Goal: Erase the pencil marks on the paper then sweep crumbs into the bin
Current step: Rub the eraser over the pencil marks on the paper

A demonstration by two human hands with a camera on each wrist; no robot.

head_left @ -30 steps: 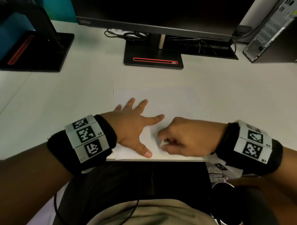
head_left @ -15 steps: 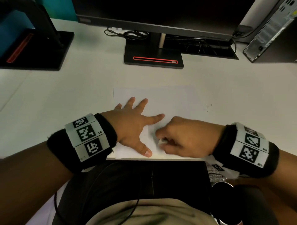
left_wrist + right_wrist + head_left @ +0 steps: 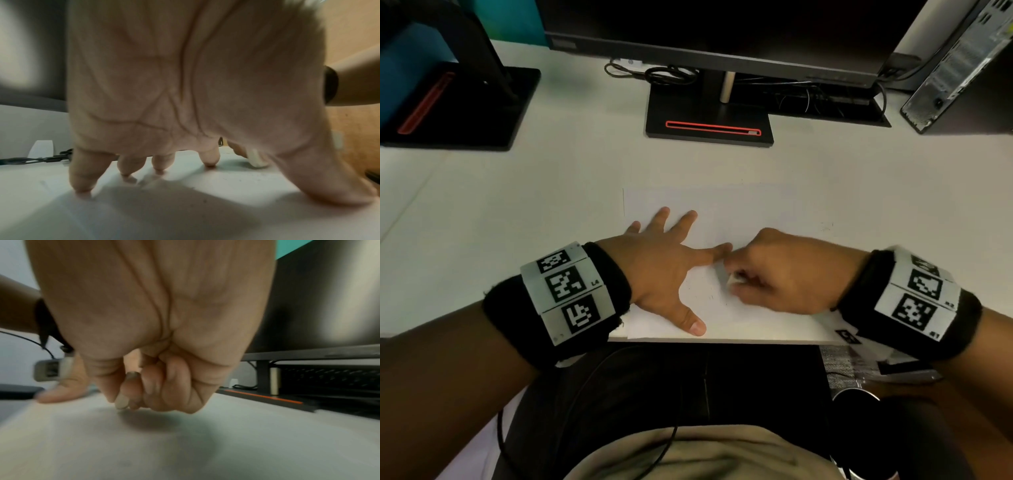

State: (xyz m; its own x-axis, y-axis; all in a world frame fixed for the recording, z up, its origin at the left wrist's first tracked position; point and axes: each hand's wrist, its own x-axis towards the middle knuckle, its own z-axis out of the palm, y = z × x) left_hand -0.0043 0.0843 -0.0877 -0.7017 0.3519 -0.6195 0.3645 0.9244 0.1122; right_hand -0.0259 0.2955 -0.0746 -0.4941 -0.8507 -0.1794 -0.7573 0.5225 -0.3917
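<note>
On the white worktop [image 3: 517,212], our flat left hand [image 3: 664,270] pins the paper [image 3: 722,212]; our right hand [image 3: 784,274], at 3 o'clock, pinches the eraser [image 3: 257,160], and hard rubbing might crumple it.

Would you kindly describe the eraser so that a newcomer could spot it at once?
Start at the white sheet of paper lying at the desk's near edge, before the monitor stand. The right hand is curled over it; the eraser is the small pale block pinched in its fingertips, touching the paper.
</note>
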